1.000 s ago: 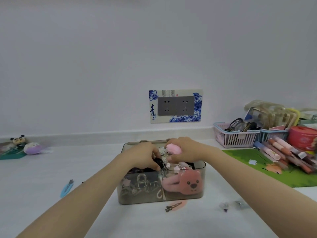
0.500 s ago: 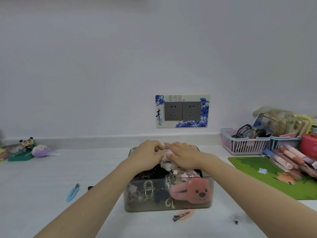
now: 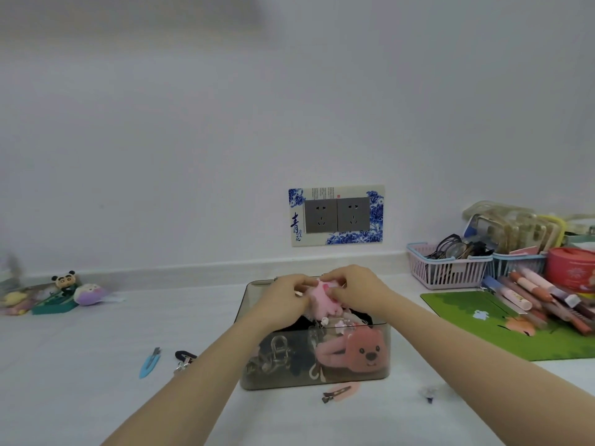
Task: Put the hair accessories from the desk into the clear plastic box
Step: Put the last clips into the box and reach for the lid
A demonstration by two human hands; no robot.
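Observation:
The clear plastic box stands mid-desk, packed with several hair clips and a pink plush bear clip. Above its open top, my left hand and my right hand together pinch a pink fluffy hair accessory. On the desk lie a blue snap clip, a black clip partly behind my left forearm, a pink duckbill clip in front of the box, and a small blurred clip at the right.
A green mat with several pens lies at the right. Behind it stand a pink basket of glasses and a red tin. Small toy figures sit far left by the wall. A wall socket is behind the box.
Both hands have risen slightly over the box and now hold the pink fluffy accessory spread between them. The view has shifted, so the box sits further right and lower.

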